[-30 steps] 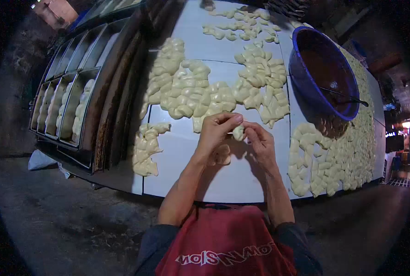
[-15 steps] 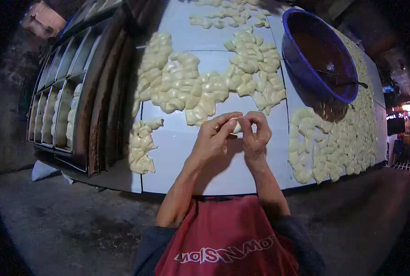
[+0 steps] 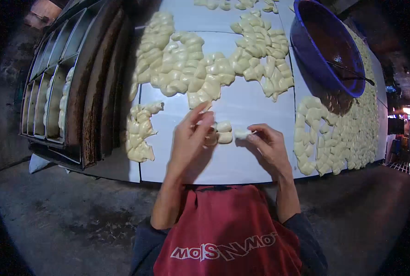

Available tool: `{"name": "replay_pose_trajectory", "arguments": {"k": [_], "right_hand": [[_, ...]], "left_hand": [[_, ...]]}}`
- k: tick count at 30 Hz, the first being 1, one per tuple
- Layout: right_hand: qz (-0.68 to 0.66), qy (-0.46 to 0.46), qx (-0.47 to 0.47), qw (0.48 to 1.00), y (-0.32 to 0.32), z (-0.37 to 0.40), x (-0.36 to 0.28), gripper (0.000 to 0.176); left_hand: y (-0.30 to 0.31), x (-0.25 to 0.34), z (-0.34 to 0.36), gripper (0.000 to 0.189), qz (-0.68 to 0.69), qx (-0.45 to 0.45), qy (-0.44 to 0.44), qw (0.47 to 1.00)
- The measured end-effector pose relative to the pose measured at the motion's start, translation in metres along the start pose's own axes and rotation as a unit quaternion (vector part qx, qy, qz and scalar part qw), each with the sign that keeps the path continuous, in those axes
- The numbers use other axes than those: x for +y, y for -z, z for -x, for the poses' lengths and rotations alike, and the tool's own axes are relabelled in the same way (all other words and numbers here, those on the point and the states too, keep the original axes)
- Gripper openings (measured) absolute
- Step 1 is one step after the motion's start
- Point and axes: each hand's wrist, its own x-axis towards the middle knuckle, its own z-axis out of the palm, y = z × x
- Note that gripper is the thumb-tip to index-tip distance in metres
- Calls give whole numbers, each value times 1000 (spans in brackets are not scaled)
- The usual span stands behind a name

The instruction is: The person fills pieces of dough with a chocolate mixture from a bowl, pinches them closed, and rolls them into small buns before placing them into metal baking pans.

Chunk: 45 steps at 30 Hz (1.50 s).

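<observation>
A small piece of pale dough (image 3: 241, 134) is pinched between the thumb and fingers of my right hand (image 3: 270, 145), just above the white tabletop. To its left sit a few short, smooth dough pieces (image 3: 224, 137) side by side, touching or nearly so. My left hand (image 3: 189, 135) hovers at their left side with thumb and forefinger apart, partly covering one piece. Its forefinger tip reaches the near edge of a large spread of joined dough lumps (image 3: 182, 69). Left of that hand lies a ragged, separate clump of dough (image 3: 140, 131).
A deep blue basin (image 3: 306, 55) of brown liquid, with a dark-handled utensil (image 3: 352, 78) in it, stands at the right. Beside it many dough pieces (image 3: 334, 142) cover the table. Stacked metal baking tins (image 3: 71, 92), some holding dough, rise at the left.
My hands, together on one dough piece before, have moved apart. The left went left; the right carries a small piece lower and right. Dough pieces on the table now show between them.
</observation>
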Motion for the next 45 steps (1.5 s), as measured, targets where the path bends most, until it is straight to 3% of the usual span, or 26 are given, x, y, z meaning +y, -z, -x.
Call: {"name": "replay_pose_trajectory", "arguments": {"k": [3,4,5,7,10,12,14,16,18,20,21,24,25,26,28,31,34,36,39,41,43,45], "right_hand": [[150,23,-57,987,-5,-4,9,26],[192,45,-34,980,-5,-5,4,25],[231,68,-13,971,-6,-5,-1,25],[285,104,45,952,-14,-6,-14,25],[144,9,82,986,-31,-17,-35,28],[135,27,27,990,-56,-32,-55,30],[140,61,-45,987,-89,-58,-75,34],[223,213,-62,949,-131,-89,-76,40],[270,327,-27,905,-175,-124,-63,39],[297,368,-103,875,-202,-146,-55,44],[306,385,-123,862,-207,-151,-55,38],[177,259,-99,944,-205,-152,-59,23],[103,16,-143,984,-196,-144,-92,22],[-104,-24,-139,984,-199,-151,-62,24],[-277,-116,-163,940,-193,-149,-79,23],[-8,15,-148,989,-200,-141,-86,28],[114,44,-154,980,-200,-146,-84,31],[149,50,-144,977,-200,-146,-84,38],[81,48,-131,987,-198,-151,-64,31],[-82,-36,-147,985,-186,-140,-68,24],[-255,-123,-145,948,-174,-121,-93,13],[-355,-119,-123,919,-153,-109,-94,17]], "left_hand": [[47,-4,6,41,-39,60,-8,997],[62,-6,6,39,-36,76,-30,996],[76,-3,12,37,-62,111,10,992],[99,-3,18,35,-66,154,-27,986],[122,20,29,31,-194,247,-14,949],[143,6,25,31,-214,266,-54,938],[149,12,16,30,-253,242,-111,930],[147,21,7,33,-325,215,-152,908],[152,26,-4,53,-361,142,-168,906],[156,15,-18,66,-429,103,-233,866],[156,17,-20,77,-427,77,-198,879],[162,12,-23,86,-391,67,-214,893],[164,9,-22,83,-369,67,-223,900],[169,6,-25,77,-356,46,-216,908],[169,11,-21,69,-313,42,-206,926],[168,13,-23,68,-312,33,-186,931],[170,5,-27,70,-333,43,-246,909],[170,-3,-33,46,-358,52,-270,892],[168,-7,-37,19,-382,50,-279,879],[167,-6,-37,19,-385,49,-273,880],[164,-4,-35,19,-381,53,-262,885],[162,-8,-37,17,-384,69,-270,880]]}}
